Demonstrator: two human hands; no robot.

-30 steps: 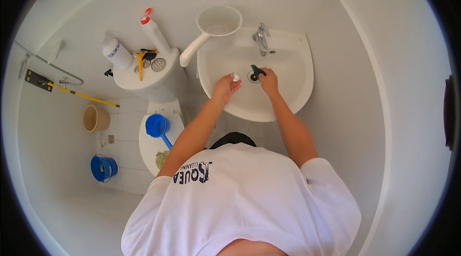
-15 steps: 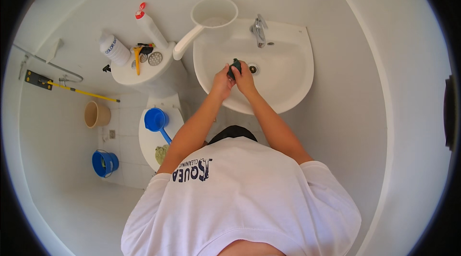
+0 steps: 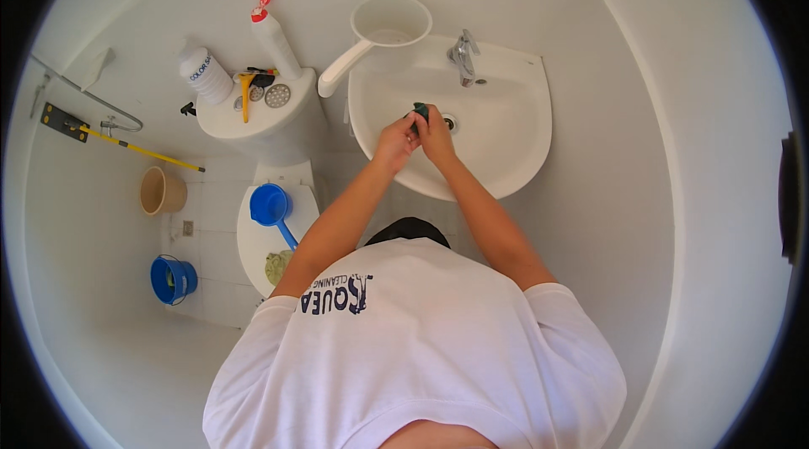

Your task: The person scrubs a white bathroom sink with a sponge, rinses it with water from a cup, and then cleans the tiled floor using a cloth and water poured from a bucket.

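Note:
Over the white washbasin [image 3: 518,150], both hands come together around a small dark green scouring pad [image 3: 420,109]. The fingers of my left hand [image 3: 397,142] close on it from the left. My right hand [image 3: 436,137] grips it from the right, thumb near the top. Much of the pad is hidden by the fingers. Just right of the hands, the drain [image 3: 450,123] is partly covered by them. A chrome tap [image 3: 465,58] stands at the basin's back edge.
A white dipper [image 3: 346,68] rests on the basin's back left corner. Bottles [image 3: 278,49], a yellow-handled tool [image 3: 245,99] and round drain covers [image 3: 277,96] sit on the toilet tank. On the toilet lid lie a blue dipper [image 3: 270,205] and a greenish cloth [image 3: 276,266]. Buckets [image 3: 174,280] stand left.
My hands stay together on the scouring pad, with the left fingers slightly shifted around it. The whole view has moved a little; the surrounding objects keep their places.

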